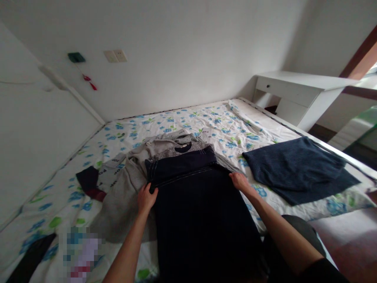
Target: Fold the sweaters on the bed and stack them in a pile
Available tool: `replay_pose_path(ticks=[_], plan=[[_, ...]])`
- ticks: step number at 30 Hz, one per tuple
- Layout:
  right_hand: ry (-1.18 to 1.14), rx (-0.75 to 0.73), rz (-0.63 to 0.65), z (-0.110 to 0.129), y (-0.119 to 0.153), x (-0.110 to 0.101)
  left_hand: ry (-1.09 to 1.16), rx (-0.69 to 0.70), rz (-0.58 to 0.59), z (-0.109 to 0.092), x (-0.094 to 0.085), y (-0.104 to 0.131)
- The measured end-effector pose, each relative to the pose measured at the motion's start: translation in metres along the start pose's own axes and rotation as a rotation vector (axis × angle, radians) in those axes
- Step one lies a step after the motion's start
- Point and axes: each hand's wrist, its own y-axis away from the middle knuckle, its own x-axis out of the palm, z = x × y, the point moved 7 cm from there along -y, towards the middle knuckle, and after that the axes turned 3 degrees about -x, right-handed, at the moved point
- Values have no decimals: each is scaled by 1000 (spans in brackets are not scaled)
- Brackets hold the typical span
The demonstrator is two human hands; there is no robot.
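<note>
A dark navy garment with pale stitching (200,220) lies spread in front of me, its far end turned over into a band. My left hand (147,197) is closed on its left edge, just below that band. At the opposite edge, my right hand (239,181) pinches the cloth between thumb and fingers. Beneath the garment are a grey knit sweater (129,188) and a speckled grey top (193,147), both partly covered. The near end of the dark garment runs out of view at the bottom.
The bed has a floral sheet (165,118). Folded dark blue trousers (294,169) lie at right. At left are grey lettered cloth (108,173), a dark and maroon piece (90,182) and a black strip (32,259). A white desk (297,90) stands beyond the bed's right edge.
</note>
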Motion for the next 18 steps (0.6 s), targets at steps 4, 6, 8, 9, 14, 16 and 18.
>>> replay_pose_path(ticks=[4, 6, 8, 9, 14, 16, 18], plan=[[66, 90, 137, -17, 3, 11, -66, 59, -12, -6, 0, 17], [82, 106, 216, -19, 5, 20, -71, 66, -28, -11, -1, 28], [72, 82, 250, -17, 5, 23, -33, 56, -58, -15, -3, 40], [65, 72, 261, -16, 5, 24, -1, 41, -70, -16, -4, 46], [51, 113, 292, -17, 5, 20, 193, -154, 41, -1, -7, 66], [1, 151, 331, -18, 8, 22, 262, -236, 205, 7, -4, 79], [-48, 181, 388, -16, 13, 25, 366, -250, 481, 9, 6, 102]])
